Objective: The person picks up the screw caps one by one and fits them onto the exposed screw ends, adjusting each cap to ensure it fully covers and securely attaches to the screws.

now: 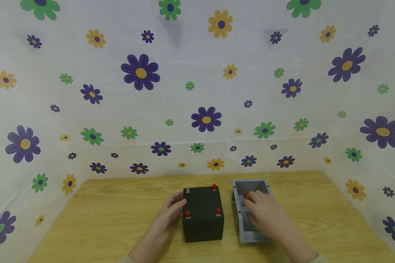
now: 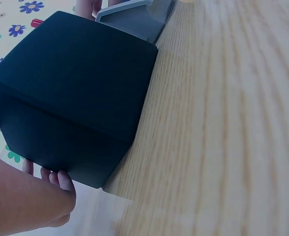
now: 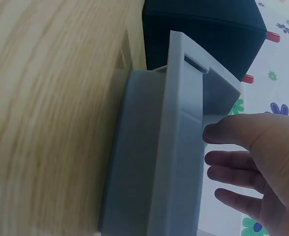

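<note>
A black box (image 1: pixel 203 204) stands on the wooden table, with red caps (image 1: pixel 214 186) on three of the short metal posts at its top corners. The post (image 1: pixel 188 190) at the far left corner has a bare metal top. My left hand (image 1: pixel 167 215) rests against the box's left side, its thumb near the top edge and its fingers farther back. Over the grey bin (image 1: pixel 255 236), my right hand (image 1: pixel 264 212) bends its fingers inward and pinches a small red cap (image 1: pixel 245 196), which shows at the fingertips. In the right wrist view the cap is hidden.
The grey bin stands right of the black box, with a narrow strip of table (image 1: pixel 229 233) between them. White sheets (image 1: pixel 171 117) printed with flowers rise behind the table and along both sides.
</note>
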`<control>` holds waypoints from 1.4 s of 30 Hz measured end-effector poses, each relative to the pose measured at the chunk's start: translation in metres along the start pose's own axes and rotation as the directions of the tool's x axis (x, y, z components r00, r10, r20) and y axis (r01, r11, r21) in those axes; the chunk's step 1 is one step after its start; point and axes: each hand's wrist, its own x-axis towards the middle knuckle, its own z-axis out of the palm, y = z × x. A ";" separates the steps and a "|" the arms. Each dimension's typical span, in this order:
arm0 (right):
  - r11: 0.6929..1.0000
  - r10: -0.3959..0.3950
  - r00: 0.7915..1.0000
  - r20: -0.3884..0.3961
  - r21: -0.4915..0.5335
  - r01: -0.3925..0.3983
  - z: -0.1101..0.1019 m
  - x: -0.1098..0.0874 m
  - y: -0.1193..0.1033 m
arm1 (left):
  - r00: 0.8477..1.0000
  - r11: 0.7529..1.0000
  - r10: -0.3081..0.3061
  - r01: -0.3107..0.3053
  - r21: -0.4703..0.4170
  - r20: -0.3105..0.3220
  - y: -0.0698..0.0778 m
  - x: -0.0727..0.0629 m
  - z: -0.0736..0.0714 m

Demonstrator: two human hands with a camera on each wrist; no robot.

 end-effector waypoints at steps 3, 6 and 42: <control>1.000 0.011 0.999 0.030 0.002 -0.011 0.002 0.000 0.000 | 1.000 1.000 0.002 -0.002 0.000 0.002 0.000 0.000 0.000; 1.000 0.024 0.998 0.056 0.003 -0.024 0.005 -0.001 -0.001 | 1.000 1.000 0.006 -0.006 0.000 0.006 0.000 0.000 0.000; 0.992 0.120 0.964 0.236 0.008 -0.126 0.017 0.002 -0.002 | 1.000 1.000 -0.012 0.012 -0.022 0.006 -0.001 0.002 -0.001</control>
